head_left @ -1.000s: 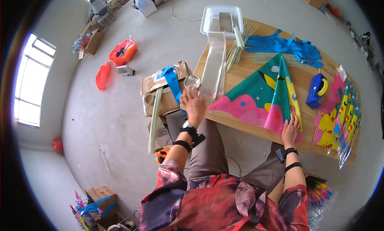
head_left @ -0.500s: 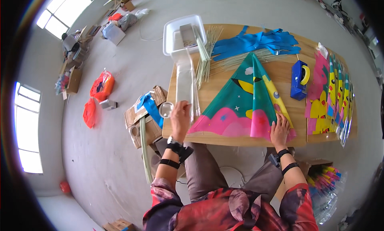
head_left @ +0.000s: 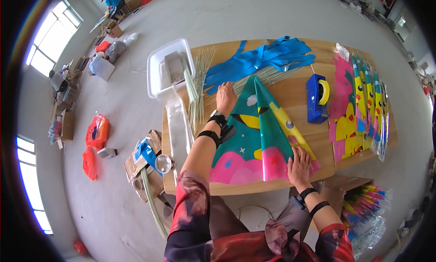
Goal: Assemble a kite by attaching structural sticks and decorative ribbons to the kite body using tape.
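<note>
A shiny triangular printed sheet (head_left: 242, 155) in green, pink and yellow lies on the table before me, with a fold running down from its peak. My right hand (head_left: 299, 167) rests flat on its lower right part, fingers stretched out and slightly spread. Beyond the sheet's left edge, my left hand (head_left: 225, 98) is by the left ends of a bundle of thin pale sticks (head_left: 268, 78). Its fingers are bent and close together; what they hold, if anything, is hidden. Blue fabric strips (head_left: 259, 58) lie just beyond that hand.
Clear plastic sleeves (head_left: 178, 121) and more sticks (head_left: 200, 76) reach from a white tub (head_left: 156, 58). A blue tape dispenser (head_left: 316, 98) stands right of the sheet, near packed printed bundles (head_left: 368, 98). A tape roll (head_left: 163, 163) hangs by the table's left edge; a carton (head_left: 340, 187) stands below right.
My left hand has left the clear sleeves and reached forward and right to the sticks. The right hand stays on the printed sheet. The whole view has shifted.
</note>
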Tool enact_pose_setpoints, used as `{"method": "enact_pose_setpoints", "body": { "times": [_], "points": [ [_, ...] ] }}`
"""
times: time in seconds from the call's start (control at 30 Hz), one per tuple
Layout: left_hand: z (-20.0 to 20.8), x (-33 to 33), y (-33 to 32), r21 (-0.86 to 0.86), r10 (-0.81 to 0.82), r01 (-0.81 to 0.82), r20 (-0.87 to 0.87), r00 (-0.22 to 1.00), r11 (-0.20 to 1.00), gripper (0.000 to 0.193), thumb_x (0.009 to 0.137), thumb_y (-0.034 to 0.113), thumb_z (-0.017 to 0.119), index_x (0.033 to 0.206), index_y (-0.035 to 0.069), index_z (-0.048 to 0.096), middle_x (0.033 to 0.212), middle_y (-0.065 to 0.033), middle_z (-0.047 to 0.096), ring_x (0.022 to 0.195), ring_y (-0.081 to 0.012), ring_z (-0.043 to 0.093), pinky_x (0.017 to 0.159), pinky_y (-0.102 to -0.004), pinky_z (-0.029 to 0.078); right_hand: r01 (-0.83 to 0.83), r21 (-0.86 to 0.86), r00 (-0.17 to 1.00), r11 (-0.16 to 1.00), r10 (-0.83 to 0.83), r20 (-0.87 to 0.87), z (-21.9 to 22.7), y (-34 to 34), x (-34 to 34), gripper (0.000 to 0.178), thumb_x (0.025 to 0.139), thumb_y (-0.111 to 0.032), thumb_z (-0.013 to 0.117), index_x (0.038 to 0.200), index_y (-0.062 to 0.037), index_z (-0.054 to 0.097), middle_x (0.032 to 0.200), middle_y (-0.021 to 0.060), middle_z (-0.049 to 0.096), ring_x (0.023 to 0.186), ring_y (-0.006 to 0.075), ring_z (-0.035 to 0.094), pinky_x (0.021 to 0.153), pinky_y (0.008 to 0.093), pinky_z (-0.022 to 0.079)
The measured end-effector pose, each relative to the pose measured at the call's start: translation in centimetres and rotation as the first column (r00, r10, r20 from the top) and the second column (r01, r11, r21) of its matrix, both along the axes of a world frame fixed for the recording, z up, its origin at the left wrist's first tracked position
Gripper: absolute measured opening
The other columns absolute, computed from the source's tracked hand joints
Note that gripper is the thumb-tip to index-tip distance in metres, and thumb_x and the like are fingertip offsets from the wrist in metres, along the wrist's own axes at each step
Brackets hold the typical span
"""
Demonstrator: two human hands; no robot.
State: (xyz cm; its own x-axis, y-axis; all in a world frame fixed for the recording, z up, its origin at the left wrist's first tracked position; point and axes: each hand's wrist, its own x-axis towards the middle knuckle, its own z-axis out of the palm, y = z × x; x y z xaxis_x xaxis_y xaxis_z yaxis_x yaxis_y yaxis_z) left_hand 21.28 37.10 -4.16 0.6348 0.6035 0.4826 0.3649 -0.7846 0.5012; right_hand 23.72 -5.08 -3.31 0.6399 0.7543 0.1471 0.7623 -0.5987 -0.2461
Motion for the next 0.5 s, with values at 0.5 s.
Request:
{"method": "enact_pose_setpoints", "body": {
  "times": [0.5],
  "points": [
    [-2.3,14.5,2.7,-0.190,0.195,-0.189,0.014,0.981,0.964,0.033,0.072,0.023,0.086,0.098,0.010,0.070,0.114,-0.0111,0.060,0.115,-0.0350,0.051,0.097,-0.0491,0.040,0.000,-0.010,0.998,1.000,0.000,-0.066,0.6,0.3,0.4,0.053,0.093,-0.020,0.060,0.143,-0.0060,0.046,0.142,0.0150,0.044,0.130,0.0393,0.043,0.110,0.0545,0.033]
  ]
}}
